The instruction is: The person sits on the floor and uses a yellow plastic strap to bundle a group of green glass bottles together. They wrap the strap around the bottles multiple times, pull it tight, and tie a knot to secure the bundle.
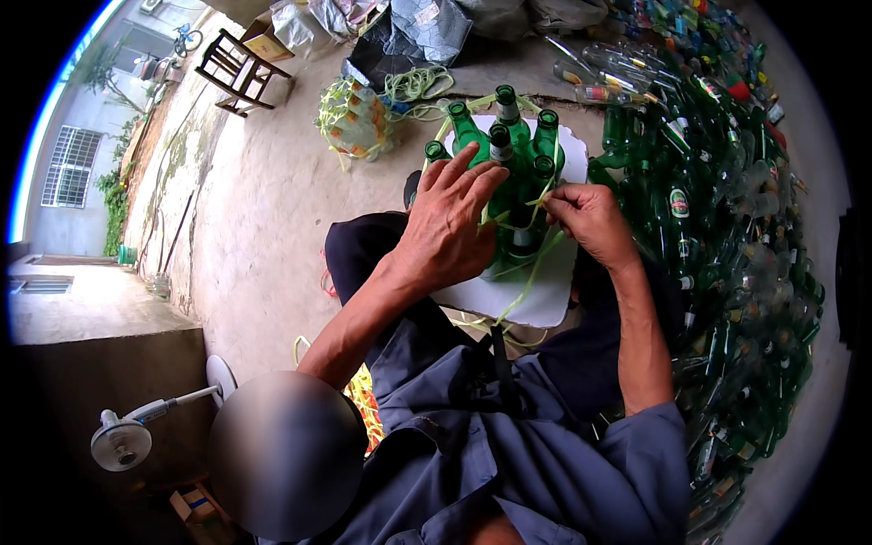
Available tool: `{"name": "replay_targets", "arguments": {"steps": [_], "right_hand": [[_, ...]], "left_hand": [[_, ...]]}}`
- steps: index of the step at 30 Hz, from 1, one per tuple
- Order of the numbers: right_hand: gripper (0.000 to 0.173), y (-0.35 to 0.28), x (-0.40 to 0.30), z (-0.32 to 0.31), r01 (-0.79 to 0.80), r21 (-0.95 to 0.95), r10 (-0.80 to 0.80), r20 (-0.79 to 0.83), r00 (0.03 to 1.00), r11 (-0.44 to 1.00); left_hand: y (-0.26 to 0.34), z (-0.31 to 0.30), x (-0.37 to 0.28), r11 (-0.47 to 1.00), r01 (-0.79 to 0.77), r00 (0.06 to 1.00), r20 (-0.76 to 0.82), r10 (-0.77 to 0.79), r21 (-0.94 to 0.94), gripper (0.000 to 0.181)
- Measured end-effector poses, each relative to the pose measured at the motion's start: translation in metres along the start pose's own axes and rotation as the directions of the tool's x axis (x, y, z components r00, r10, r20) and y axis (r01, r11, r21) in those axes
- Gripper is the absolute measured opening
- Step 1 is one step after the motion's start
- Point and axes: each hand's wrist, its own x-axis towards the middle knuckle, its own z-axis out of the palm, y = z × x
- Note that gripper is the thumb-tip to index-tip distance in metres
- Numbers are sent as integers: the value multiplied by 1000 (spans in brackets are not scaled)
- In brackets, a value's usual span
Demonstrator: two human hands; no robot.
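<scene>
Several green glass bottles stand upright in a cluster on a small white-topped table between the knees. A yellow-green plastic strap runs around them and hangs down over the table's near edge. My right hand pinches the strap between thumb and fingertips at the cluster's right side. On the left, my left hand reaches over the bottles with its fingers spread; its thumb side is partly hidden. Between both hands, the strap crosses in front of the nearer bottles.
A strapped bundle of clear bottles stands on the floor ahead, beside a loose coil of strap. Heaped bottles fill the right side. A wooden chair and a white fan are on the left.
</scene>
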Motion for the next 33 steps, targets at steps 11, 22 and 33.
{"name": "replay_targets", "arguments": {"steps": [11, 22, 33], "right_hand": [[38, 26, 13, 13, -91, -137, 90, -18, 996, 986], [25, 9, 7, 9, -107, -98, 110, 29, 994, 989], [12, 11, 1, 2, -65, 141, 49, 114, 992, 988]], "left_hand": [[-5, 13, 29, 974, -97, 963, 229, 144, -203, 72], [-11, 11, 42, 981, -106, 950, 274, 148, -161, 80], [-10, -14, 39, 989, -142, 962, 242, 129, 36, 43]]}}
